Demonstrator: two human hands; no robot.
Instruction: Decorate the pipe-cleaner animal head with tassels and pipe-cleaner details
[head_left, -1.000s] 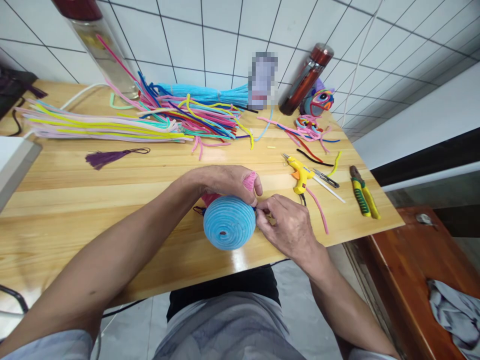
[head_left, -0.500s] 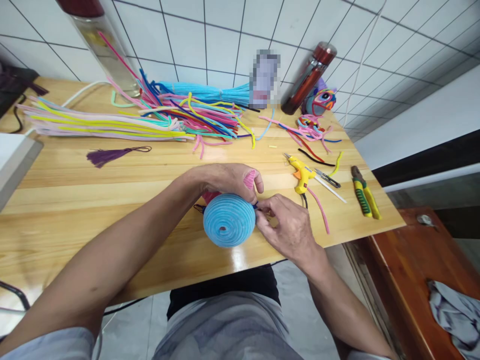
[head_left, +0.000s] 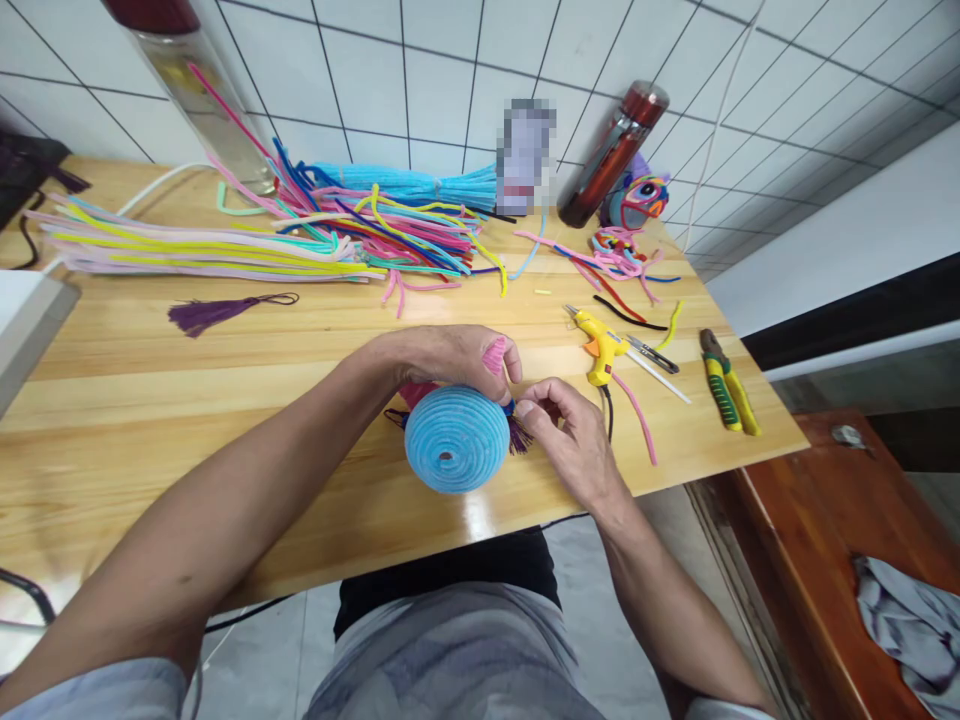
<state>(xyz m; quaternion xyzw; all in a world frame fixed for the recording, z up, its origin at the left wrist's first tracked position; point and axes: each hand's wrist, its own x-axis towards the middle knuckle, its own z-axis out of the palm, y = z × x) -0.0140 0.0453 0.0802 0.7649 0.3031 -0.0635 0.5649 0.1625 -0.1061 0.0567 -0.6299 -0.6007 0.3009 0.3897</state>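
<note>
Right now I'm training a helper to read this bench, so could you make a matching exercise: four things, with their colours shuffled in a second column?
1. Spiral-wound dome
2. Glue gun
3. Pliers
4. Loose tassel

A. Green-and-yellow handles
B. Purple, with a looped cord
C. Light blue, beside the left hand
D. Yellow body, orange trigger

Pairs: 1-C, 2-D, 3-A, 4-B

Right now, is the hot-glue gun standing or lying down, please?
Lying down: the hot-glue gun rests flat, one side facing up.
</note>
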